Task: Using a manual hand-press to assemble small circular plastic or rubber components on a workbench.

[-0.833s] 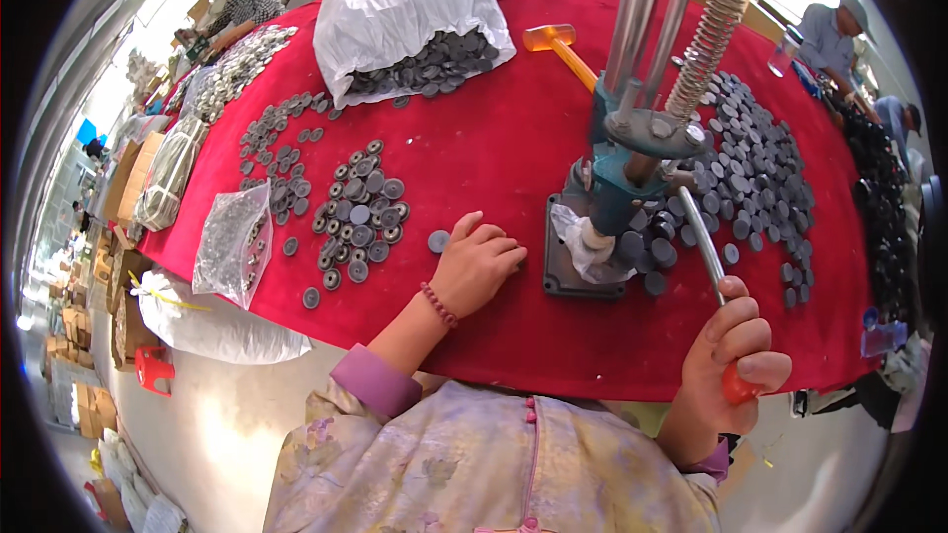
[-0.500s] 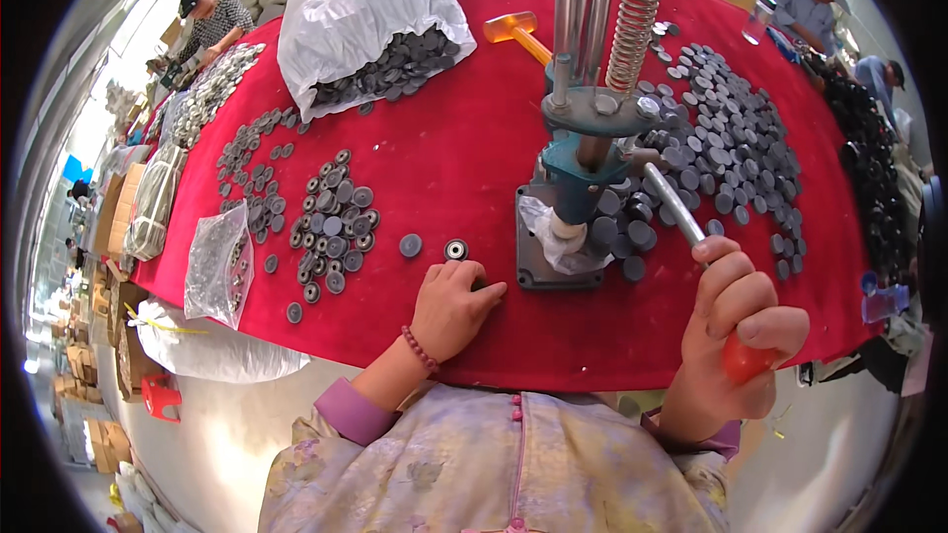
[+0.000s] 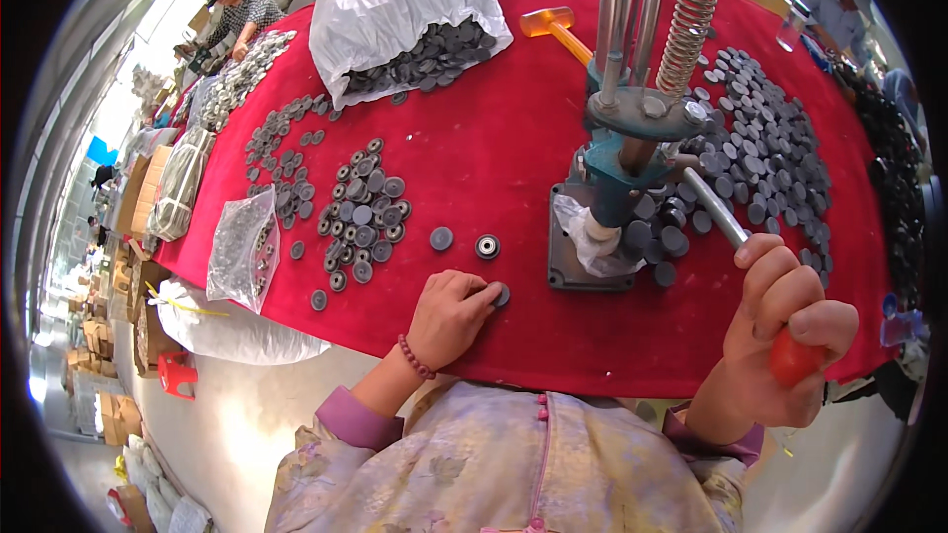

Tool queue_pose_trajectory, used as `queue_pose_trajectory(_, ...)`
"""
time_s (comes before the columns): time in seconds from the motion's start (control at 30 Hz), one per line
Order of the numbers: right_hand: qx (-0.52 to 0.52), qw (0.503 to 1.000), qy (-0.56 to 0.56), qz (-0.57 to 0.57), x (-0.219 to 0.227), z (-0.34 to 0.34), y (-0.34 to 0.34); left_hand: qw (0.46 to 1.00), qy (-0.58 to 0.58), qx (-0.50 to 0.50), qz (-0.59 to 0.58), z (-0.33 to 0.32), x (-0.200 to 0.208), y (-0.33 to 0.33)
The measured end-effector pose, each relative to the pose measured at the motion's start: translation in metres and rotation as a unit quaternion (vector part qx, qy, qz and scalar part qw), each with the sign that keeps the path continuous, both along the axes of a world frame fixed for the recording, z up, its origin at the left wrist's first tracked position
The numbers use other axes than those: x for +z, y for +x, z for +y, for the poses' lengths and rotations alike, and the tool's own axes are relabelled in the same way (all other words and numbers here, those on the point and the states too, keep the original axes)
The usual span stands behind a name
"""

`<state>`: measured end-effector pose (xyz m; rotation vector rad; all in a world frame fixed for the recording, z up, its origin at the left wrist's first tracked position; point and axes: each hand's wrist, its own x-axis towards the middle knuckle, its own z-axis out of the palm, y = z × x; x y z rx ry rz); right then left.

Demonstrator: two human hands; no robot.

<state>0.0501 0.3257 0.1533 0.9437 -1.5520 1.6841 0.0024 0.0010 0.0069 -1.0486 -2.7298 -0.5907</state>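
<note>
My left hand point(image 3: 452, 324), with a beaded bracelet at the wrist, is closed at the fingertips on a small grey disc point(image 3: 502, 294) at the table's near side. Just beyond it lie a disc with a metal ring centre point(image 3: 487, 247) and a plain grey disc point(image 3: 441, 238). My right hand point(image 3: 790, 321) is wrapped round the red knob point(image 3: 793, 359) of a metal lever point(image 3: 718, 209). That lever belongs to a green hand press point(image 3: 622, 173) with a tall spring point(image 3: 694, 15). Crumpled clear plastic point(image 3: 592, 247) wraps the press's lower part.
Left of my left hand are a pile of ringed discs point(image 3: 363, 212) and a clear plastic bag point(image 3: 242, 249). A white sack point(image 3: 395, 0) spilling discs and an orange mallet point(image 3: 553, 25) lie farther back. More grey discs point(image 3: 760, 138) spread right of the press. Other people sit around the table.
The view has shifted, moving the scene rightward in the picture. My left hand has drawn slightly back, and a grey disc now shows at its fingertips. My right hand stays on the lever.
</note>
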Motion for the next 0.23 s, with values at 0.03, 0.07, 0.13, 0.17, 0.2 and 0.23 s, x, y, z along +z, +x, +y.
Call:
queue_pose_trajectory(0.03, -0.005, 1.0, -0.002, 0.002, 0.0, 0.0, 0.0, 1.0, 0.003, -0.003, 0.023, 0.003, 0.004, -0.004)
queue_pose_trajectory(0.07, -0.009, 1.0, -0.004, 0.004, -0.001, 0.0, -0.001, 0.999, 0.006, -0.005, 0.045, 0.007, 0.012, -0.009)
queue_pose_trajectory(0.13, -0.012, 1.0, -0.006, 0.005, -0.002, -0.002, -0.002, 0.998, 0.006, -0.016, 0.059, 0.012, 0.016, -0.013)
queue_pose_trajectory(0.17, -0.011, 1.0, -0.006, 0.005, -0.003, -0.002, -0.002, 0.998, 0.003, -0.025, 0.052, 0.012, 0.014, -0.013)
queue_pose_trajectory(0.2, -0.01, 1.0, -0.006, 0.005, -0.003, -0.002, -0.002, 0.998, -0.001, -0.033, 0.044, 0.012, 0.01, -0.013)
queue_pose_trajectory(0.23, -0.013, 1.0, 0.004, 0.007, -0.004, 0.0, -0.002, 0.998, -0.002, -0.032, 0.045, 0.012, 0.011, -0.014)
